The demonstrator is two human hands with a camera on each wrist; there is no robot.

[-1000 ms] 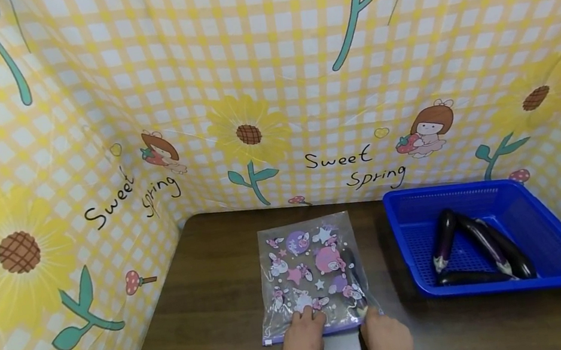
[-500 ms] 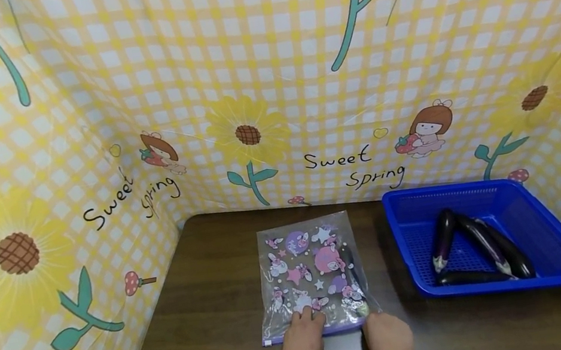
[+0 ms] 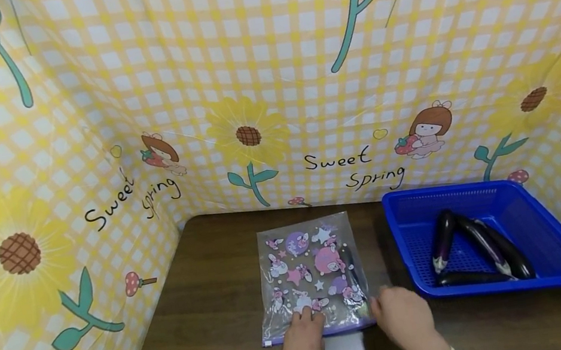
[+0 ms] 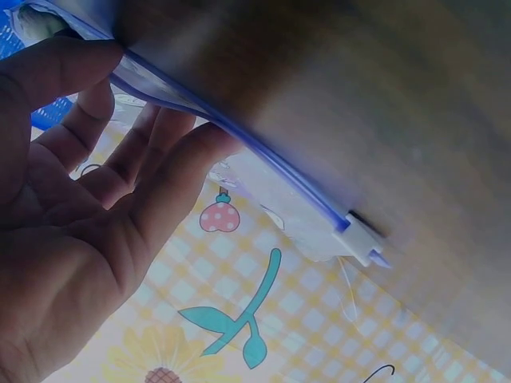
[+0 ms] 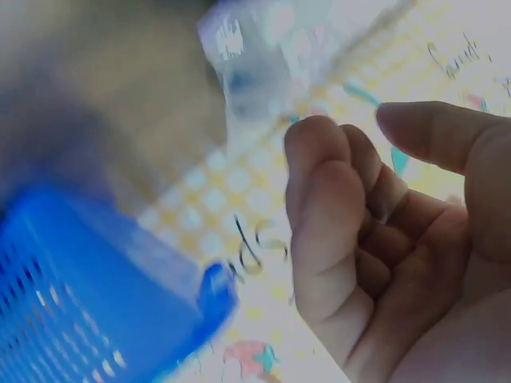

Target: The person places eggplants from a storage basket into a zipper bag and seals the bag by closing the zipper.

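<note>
A clear zip bag [image 3: 288, 285] printed with pink and purple cartoon figures lies flat on the table. Its purple zip edge faces me, with the white slider [image 4: 359, 239] at the left end. My left hand [image 3: 303, 344] holds that edge near its middle, fingers and thumb at the slightly parted mouth in the left wrist view. Through the plastic, along the bag's right side, shows a dark eggplant [image 3: 348, 258], its pale green stem end near the mouth. Just right of the bag's corner is my right hand [image 3: 404, 320], fingers loosely bent, thumb apart, nothing between them.
A blue plastic basket [image 3: 509, 286] stands on the right of the brown wooden table [image 3: 213, 306]. Several eggplants [image 3: 483, 241] lie inside it. Yellow checked cloth [image 3: 272, 79] with sunflowers hangs around the table's back and sides.
My right hand has come off the bag's right corner and shifted right, away from the eggplant's stem end. My left hand keeps its place on the zip edge.
</note>
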